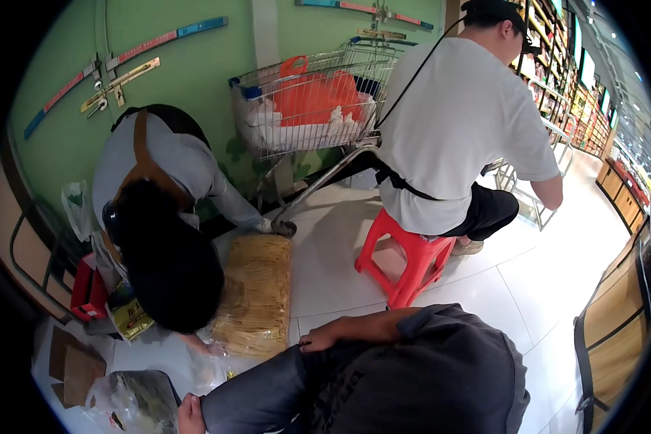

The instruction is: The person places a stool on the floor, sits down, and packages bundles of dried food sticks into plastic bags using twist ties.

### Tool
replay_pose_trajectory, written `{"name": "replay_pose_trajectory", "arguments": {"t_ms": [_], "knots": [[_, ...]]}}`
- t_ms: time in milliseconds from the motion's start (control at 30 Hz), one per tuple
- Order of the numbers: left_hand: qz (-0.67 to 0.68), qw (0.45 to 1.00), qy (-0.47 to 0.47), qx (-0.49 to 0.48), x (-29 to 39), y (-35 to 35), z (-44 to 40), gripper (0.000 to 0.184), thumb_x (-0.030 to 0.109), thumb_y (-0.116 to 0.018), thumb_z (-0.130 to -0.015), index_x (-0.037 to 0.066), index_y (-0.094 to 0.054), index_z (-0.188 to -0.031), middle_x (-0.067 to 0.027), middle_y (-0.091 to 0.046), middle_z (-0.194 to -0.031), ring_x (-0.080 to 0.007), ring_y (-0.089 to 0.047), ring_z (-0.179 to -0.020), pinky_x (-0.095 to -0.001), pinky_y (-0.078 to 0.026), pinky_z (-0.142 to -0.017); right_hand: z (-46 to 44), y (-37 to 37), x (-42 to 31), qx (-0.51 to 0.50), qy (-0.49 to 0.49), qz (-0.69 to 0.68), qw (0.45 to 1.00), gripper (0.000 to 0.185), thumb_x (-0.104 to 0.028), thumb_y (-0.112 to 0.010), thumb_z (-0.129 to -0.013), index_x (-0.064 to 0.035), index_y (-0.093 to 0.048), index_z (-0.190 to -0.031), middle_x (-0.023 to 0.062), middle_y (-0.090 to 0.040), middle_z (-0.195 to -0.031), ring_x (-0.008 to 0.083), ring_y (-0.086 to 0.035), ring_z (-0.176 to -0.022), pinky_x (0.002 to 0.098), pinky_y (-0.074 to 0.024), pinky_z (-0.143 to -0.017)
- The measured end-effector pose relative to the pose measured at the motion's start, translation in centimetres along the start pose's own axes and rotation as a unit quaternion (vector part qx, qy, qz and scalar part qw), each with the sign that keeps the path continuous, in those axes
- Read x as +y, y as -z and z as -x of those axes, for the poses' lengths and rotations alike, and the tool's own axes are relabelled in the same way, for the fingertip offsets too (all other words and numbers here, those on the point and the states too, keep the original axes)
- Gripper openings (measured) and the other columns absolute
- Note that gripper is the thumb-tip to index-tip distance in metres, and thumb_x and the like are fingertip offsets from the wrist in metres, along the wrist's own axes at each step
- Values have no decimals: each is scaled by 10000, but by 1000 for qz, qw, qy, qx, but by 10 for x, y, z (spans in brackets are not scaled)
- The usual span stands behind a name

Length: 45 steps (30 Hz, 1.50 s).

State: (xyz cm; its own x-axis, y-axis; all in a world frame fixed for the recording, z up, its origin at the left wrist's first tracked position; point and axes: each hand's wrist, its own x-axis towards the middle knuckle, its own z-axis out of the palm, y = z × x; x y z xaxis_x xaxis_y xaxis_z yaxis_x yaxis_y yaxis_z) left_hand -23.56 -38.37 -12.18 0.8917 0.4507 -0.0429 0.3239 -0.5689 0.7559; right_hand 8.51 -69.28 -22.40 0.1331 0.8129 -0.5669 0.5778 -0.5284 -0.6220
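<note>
My right hand [318,338] rests on my dark trouser leg [257,387], its fingers lying loosely over the cloth. At the bottom edge my left hand [190,416] lies against the knee, partly cut off by the frame. Neither hand shows anything in it. Just beyond my leg, a large clear-wrapped pack of yellowish sticks or strips [257,293] lies on the floor. A bent-over person [170,217] has a gloved hand [282,228] by its far edge and another hand [213,348] by its near corner.
Another person [452,123] sits on a red plastic stool [405,257]. Behind stands a shopping cart [307,137] with an orange bag [315,98]. At left are a red box [87,289], an open cardboard box [76,369] and a clear plastic bag [134,401]. A wooden-sided unit [615,325] stands right.
</note>
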Motion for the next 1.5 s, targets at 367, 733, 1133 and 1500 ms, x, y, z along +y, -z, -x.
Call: {"name": "replay_pose_trajectory", "arguments": {"t_ms": [367,733,1133,1500], "knots": [[49,995,75,41,25,-7,12,320,237,-382,-1038,-26,-521,-919,-131,-557,-814,-209,-507,-784,-317,-430,-780,-15,1,9,-45,-43,4,998,633,-514,-385,-971,-32,-442,-1378,265,-504,-1335,397,-453,-1271,442,-348,-1075],[73,985,139,68,48,-17,47,481,355,-253,-1063,-30,-541,-1094,-155,-605,-1030,-240,-542,-988,-319,-381,-954,-30,43,9,-150,76,0,986,566,-446,-355,-992,-34,-472,-1361,250,-526,-1325,382,-492,-1241,413,-368,-1057],[-50,985,167,14,96,-15,34,360,188,-448,-952,-53,-529,-1206,-203,-523,-1083,-370,-534,-1020,-365,-404,-943,-118,3,-3,-105,92,108,984,555,-391,-526,-940,-95,-438,-1402,245,-551,-1285,386,-540,-1173,426,-444,-973],[-63,990,33,125,51,-12,34,408,271,-634,-848,-2,-588,-1148,-167,-591,-1131,-366,-548,-1077,-429,-423,-947,-196,-46,11,-469,-196,16,861,498,-374,-525,-954,-116,-497,-1379,135,-562,-1323,240,-529,-1201,355,-411,-997]]}}
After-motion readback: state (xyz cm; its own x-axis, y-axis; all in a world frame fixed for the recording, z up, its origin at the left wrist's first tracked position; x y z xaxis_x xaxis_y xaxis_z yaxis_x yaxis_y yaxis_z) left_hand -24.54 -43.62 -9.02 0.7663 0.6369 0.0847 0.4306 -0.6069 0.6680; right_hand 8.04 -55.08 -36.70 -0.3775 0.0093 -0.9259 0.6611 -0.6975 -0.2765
